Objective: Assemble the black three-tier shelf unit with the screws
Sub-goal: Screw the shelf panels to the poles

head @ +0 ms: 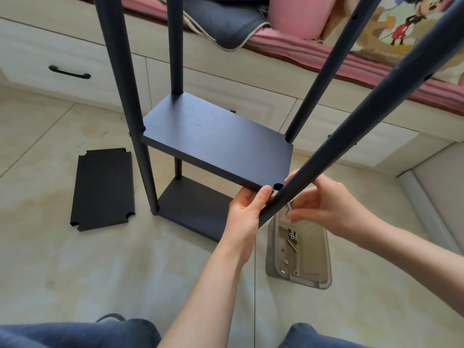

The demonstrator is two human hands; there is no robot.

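Note:
The black shelf unit stands on the floor with a bottom board (198, 209) and a middle board (216, 139) between several black poles. My left hand (247, 209) grips the near right corner of the middle board, thumb on top by the corner notch. The near right pole (351, 126) leans across that corner. My right hand (326, 204) pinches a small metal tool or screw (289, 205) against the pole's outer side. A third black board (103, 188) lies flat on the floor to the left.
A grey plastic tray (316, 262) with several screws (292, 234) sits on the floor just below my right hand. A drawer bench (70, 71) with cushions runs along the back. My knees (75, 334) are at the bottom edge.

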